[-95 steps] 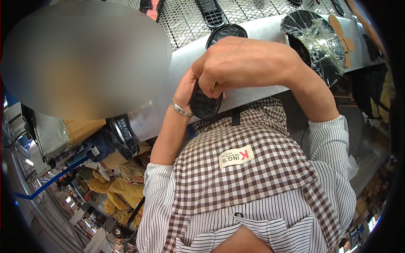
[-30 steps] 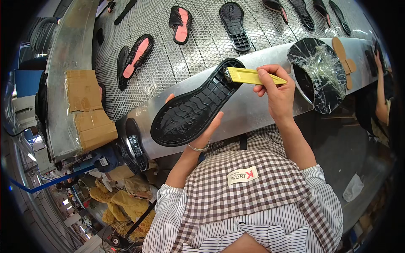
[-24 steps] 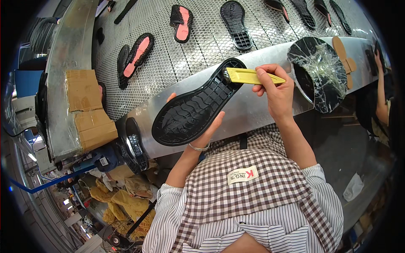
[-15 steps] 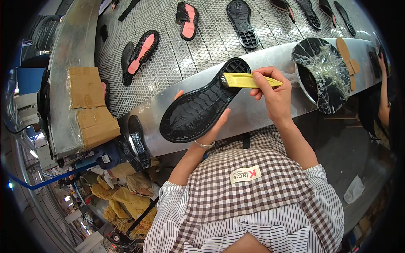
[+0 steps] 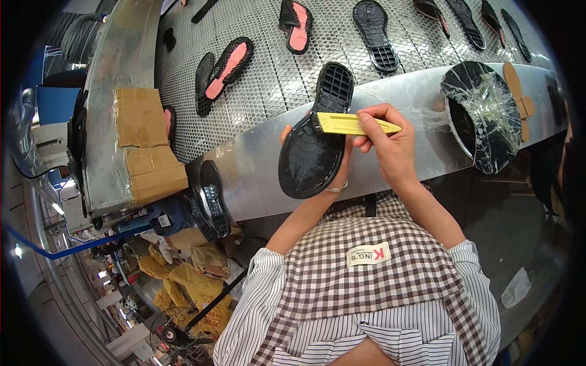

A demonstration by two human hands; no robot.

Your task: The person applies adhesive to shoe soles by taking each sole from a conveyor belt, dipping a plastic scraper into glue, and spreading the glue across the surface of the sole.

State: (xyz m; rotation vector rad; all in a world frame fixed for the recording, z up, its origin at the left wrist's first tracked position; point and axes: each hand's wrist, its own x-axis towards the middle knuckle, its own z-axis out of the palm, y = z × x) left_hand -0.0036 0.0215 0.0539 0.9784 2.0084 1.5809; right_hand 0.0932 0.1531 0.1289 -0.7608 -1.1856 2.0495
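Note:
My left hand (image 5: 342,171) holds a black shoe sole (image 5: 310,163) from beneath, its gridded heel pointing away from me. The thumb side shows along the right edge and a fingertip at the left; the rest of that hand is hidden under the sole. In my right hand (image 5: 395,149) is a flat yellow-handled brush (image 5: 345,124), pinched between thumb and fingers. Its dark bristle end touches the sole's left rim near the narrow waist. Wet-looking gloss covers the forefoot.
Beyond a metal ledge (image 5: 262,143), a mesh conveyor (image 5: 268,79) carries black soles (image 5: 373,30) and slippers with pink insoles (image 5: 229,70). At right stands a film-wrapped black bowl (image 5: 482,116). Taped cardboard (image 5: 143,122) and more soles (image 5: 213,198) are at left.
The sole has turned so that its heel points more straight away from me. The brush has shifted from beside the heel to the left rim at the waist.

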